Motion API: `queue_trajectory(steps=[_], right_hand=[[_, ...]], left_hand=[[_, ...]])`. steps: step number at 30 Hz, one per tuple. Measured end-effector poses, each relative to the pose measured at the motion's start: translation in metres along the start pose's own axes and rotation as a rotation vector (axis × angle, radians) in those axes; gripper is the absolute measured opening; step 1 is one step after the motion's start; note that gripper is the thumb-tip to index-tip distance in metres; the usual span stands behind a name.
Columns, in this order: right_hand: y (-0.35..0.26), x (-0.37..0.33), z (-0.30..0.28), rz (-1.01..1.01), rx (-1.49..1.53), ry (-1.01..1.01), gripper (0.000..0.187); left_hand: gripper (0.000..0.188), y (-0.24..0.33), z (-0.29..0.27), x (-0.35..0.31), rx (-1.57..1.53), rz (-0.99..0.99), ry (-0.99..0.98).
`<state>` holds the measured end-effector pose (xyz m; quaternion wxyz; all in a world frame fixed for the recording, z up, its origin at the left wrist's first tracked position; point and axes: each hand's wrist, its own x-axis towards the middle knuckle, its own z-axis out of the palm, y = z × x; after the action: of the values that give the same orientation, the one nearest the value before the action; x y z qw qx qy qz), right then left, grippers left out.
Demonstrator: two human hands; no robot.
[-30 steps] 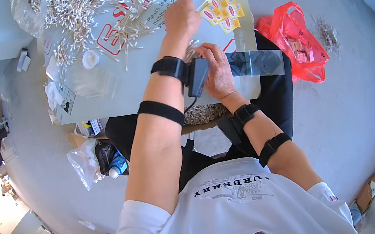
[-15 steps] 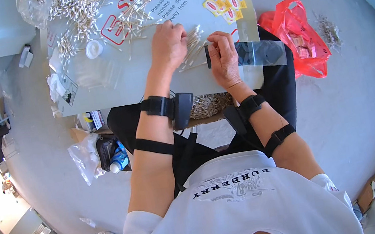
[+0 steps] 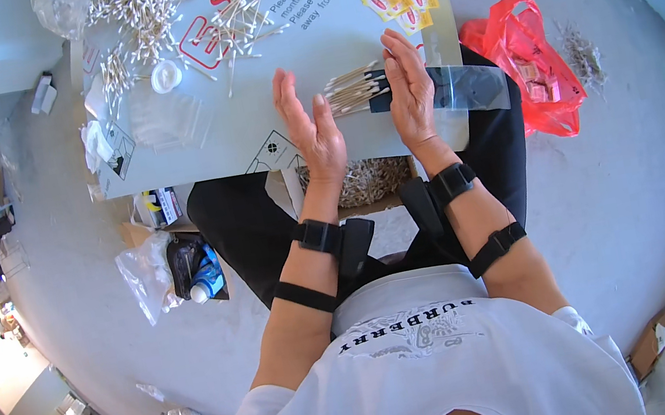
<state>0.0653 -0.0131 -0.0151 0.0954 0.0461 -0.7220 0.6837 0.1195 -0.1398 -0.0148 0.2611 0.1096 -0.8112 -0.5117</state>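
A small bunch of cotton swabs (image 3: 349, 91) lies sideways on the table between my two hands. My left hand (image 3: 310, 127) is open on its left side, thumb and fingers apart, near the swab ends. On the right my right hand (image 3: 411, 89) stands open with fingers stretched, at the other ends of the swabs. Beneath that hand a dark strip (image 3: 440, 86) continues into a clear plastic piece (image 3: 478, 87) that juts past the table's right edge. Farther back spreads a big loose pile of cotton swabs (image 3: 139, 19).
Clear plastic bags (image 3: 167, 125) lie flat at left, near a round white container (image 3: 165, 77). Yellow packets (image 3: 401, 0) sit at the far right. A red plastic bag (image 3: 535, 69) hangs beside the table (image 3: 209, 162). Under its front edge is a box of swabs (image 3: 363, 180).
My left hand has come nearer and opened. My right hand has straightened its fingers and moved slightly right. The swabs between them, fanned out before, now lie in a more even bunch.
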Motion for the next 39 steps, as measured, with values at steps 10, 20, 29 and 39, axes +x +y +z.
queue_trajectory(steps=[10, 20, 29, 39], right_hand=[[0.005, -0.01, 0.002, 0.087, 0.121, -0.021, 0.027], [-0.008, 0.002, -0.038, 0.128, 0.126, 0.014, 0.018], [-0.008, -0.012, -0.037, 0.16, 0.209, 0.07, 0.018], [-0.009, -0.016, -0.025, 0.138, 0.27, 0.104, 0.022]], left_hand=[[0.054, 0.01, 0.037, -0.003, -0.525, -0.191, 0.055], [0.067, 0.015, -0.02, 0.002, 0.303, 0.215, -0.372], [0.08, 0.014, 0.01, 0.017, 0.747, 0.32, -0.678], [0.08, 0.02, 0.004, 0.015, 0.756, 0.309, -0.768]])
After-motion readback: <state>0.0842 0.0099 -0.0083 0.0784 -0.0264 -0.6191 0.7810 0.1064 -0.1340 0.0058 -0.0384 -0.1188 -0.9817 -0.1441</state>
